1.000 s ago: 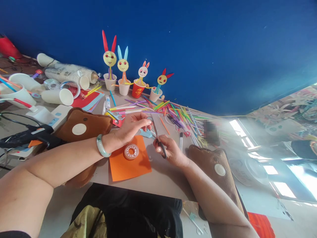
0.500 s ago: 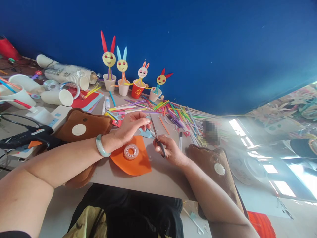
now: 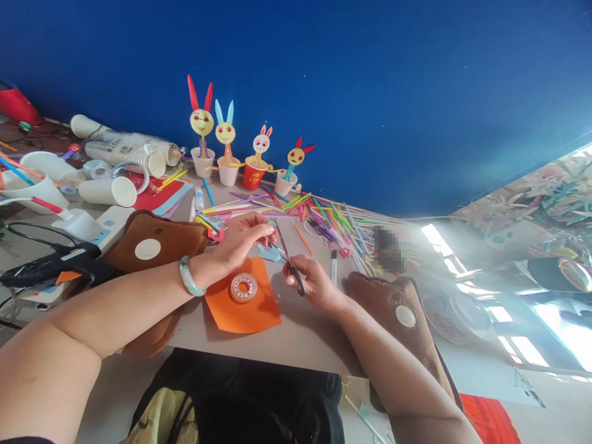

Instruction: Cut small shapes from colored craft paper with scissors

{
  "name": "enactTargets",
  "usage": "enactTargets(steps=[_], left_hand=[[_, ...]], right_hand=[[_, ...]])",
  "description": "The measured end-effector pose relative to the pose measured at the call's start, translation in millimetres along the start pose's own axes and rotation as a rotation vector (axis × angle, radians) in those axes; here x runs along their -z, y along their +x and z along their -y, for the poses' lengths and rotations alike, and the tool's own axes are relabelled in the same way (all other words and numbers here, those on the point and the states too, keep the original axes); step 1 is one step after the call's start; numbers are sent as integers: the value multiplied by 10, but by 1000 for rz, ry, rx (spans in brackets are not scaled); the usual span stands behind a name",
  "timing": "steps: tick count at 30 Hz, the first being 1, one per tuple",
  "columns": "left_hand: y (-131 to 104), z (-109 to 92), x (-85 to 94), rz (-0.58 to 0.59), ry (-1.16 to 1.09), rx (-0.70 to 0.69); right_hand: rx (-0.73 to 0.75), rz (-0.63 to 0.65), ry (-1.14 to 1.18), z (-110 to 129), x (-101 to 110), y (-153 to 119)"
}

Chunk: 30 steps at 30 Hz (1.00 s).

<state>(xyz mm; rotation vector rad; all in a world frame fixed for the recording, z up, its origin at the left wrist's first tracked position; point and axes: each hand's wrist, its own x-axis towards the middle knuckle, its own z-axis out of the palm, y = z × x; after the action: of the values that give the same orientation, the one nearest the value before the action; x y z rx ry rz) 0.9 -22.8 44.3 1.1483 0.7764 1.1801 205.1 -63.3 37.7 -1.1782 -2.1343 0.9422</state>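
Observation:
My right hand (image 3: pixel 317 283) grips a pair of scissors (image 3: pixel 296 277) by its black handles, blades apart and pointing away toward my left fingers. Between thumb and fingertips, my left hand (image 3: pixel 235 242) pinches a small pale round piece (image 3: pixel 272 223). The scissor blades are at this piece; whether they touch it I cannot tell. Below my left hand, a sheet of orange paper (image 3: pixel 261 317) lies on the table with a roll of clear tape (image 3: pixel 235 291) on top. A light-blue paper scrap (image 3: pixel 269 253) lies behind the scissors, partly hidden.
Several rabbit-faced figures in paper cups (image 3: pixel 227 171) stand along the blue wall. Colourful sticks (image 3: pixel 324 225) are heaped before them. A glue gun (image 3: pixel 50 266), power strip (image 3: pixel 108 225) and brown cushion (image 3: pixel 152 237) lie left; another brown cushion (image 3: pixel 383 302) lies right.
The view has tilted slightly, so the whole scene sits a little lower and further left. Both hands keep their grips, the scissors still by the small piece.

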Motion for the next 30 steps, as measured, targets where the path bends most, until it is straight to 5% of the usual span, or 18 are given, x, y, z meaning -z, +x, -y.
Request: enactTargets(steps=[4, 8, 16, 22, 30], left_hand=[[17, -1, 7, 1, 17, 20], [55, 16, 0, -128, -62, 115], [160, 197, 39, -259, 82, 110], [194, 245, 52, -264, 40, 78], [198, 323, 96, -234, 94, 51]], right_hand=[[9, 0, -24, -44, 18, 23], [-97, 37, -159, -111, 84, 81], [-482, 207, -949, -2, 108, 198], [-592, 205, -979, 96, -15, 246], [-671, 250, -892, 77, 78, 282]])
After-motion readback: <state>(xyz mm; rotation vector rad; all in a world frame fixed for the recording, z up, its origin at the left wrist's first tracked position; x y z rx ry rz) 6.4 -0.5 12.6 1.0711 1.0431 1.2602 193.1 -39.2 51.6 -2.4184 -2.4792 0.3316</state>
